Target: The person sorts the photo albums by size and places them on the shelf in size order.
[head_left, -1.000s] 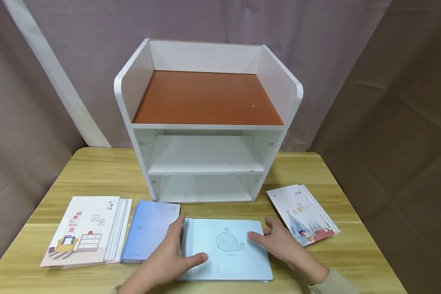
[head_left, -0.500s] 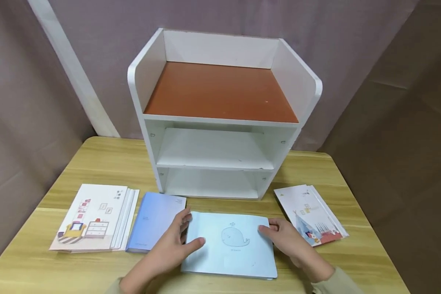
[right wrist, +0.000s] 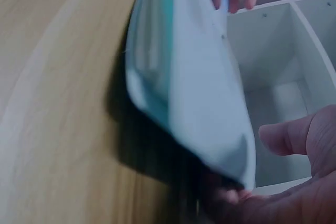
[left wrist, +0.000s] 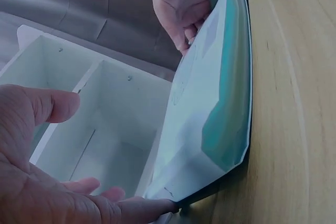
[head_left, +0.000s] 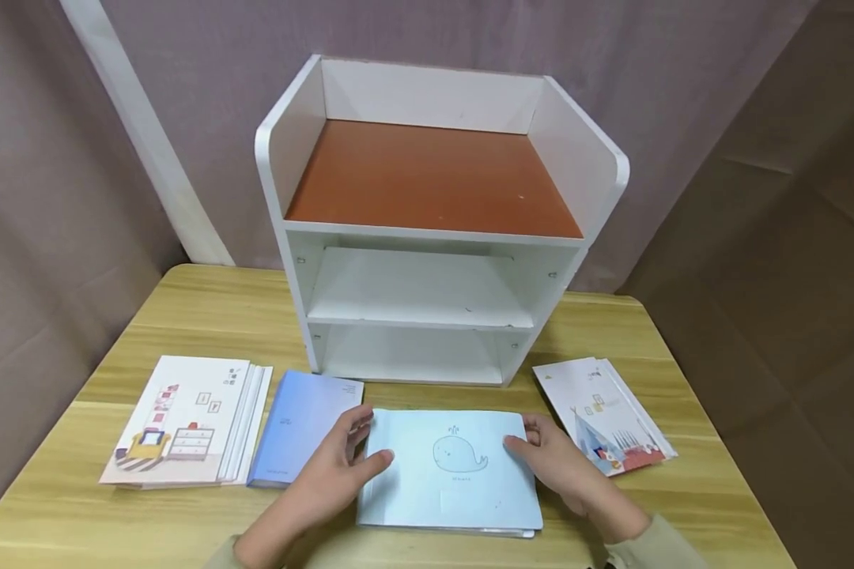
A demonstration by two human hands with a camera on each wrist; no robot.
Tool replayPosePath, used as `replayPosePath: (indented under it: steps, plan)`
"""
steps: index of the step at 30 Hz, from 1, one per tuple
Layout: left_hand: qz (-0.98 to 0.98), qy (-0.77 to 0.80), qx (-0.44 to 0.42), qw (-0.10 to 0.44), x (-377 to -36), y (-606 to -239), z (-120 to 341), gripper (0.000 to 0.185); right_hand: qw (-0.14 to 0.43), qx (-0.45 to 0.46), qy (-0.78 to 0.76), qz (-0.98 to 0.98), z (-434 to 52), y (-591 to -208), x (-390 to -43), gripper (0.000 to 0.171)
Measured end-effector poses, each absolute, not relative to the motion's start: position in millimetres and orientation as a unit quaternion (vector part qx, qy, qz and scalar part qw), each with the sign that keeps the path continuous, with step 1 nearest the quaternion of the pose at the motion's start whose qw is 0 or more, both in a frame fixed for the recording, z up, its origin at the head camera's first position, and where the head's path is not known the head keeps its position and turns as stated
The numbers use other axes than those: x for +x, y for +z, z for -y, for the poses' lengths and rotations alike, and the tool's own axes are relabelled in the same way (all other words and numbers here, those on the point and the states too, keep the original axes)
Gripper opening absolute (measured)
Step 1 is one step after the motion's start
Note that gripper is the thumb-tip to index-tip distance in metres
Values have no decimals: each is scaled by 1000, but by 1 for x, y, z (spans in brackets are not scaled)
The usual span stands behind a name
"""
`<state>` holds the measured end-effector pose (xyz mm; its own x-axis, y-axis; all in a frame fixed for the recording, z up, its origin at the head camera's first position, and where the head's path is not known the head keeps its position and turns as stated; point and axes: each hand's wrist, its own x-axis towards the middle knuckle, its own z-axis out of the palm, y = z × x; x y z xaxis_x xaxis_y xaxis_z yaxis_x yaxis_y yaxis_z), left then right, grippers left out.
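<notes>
Lying flat on the desk (head_left: 612, 506) before the white shelf unit (head_left: 437, 229), the pale blue whale book (head_left: 451, 474) sits slightly nearer the shelf than half a second ago. The left hand (head_left: 327, 482) and right hand (head_left: 562, 470) grasp its side edges, fingers (head_left: 370, 462) curled over the cover. Its small caption under the whale is unreadable.
</notes>
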<state>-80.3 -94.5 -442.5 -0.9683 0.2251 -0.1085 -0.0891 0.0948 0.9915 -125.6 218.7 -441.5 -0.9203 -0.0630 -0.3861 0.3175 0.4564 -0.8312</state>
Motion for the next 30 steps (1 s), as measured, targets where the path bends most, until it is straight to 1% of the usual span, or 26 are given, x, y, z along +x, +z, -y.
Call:
replayPosePath:
  steps: [6, 8, 13, 15, 19, 22, 26, 30]
  plan:
    - [-723, 680, 36, 112, -80, -440, 94, 79, 155, 66, -514, -841, -216, -446, -127, 56]
    - [-721, 683, 29, 109, -80, -439, 94, 79, 149, 70, -537, -828, -214, -446, -128, 54]
    - [-706, 701, 29, 98, -80, -437, 94, 76, 156, 88, -588, -789, -211, -442, -127, 41]
    - [-702, 705, 30, 94, -79, -436, 94, 74, 163, 91, -593, -783, -211, -441, -125, 39]
    - [-710, 699, 25, 84, -77, -433, 93, 71, 162, 93, -599, -778, -212, -442, -122, 41]
    - [-724, 686, 17, 71, -74, -431, 94, 70, 140, 97, -613, -772, -211, -441, -120, 42]
    - [-712, 700, 13, 51, -74, -427, 93, 74, 99, 94, -629, -766, -209, -432, -118, 35]
    - [-692, 720, 14, 53, -76, -426, 92, 81, 81, 79, -642, -758, -207, -418, -115, 31]
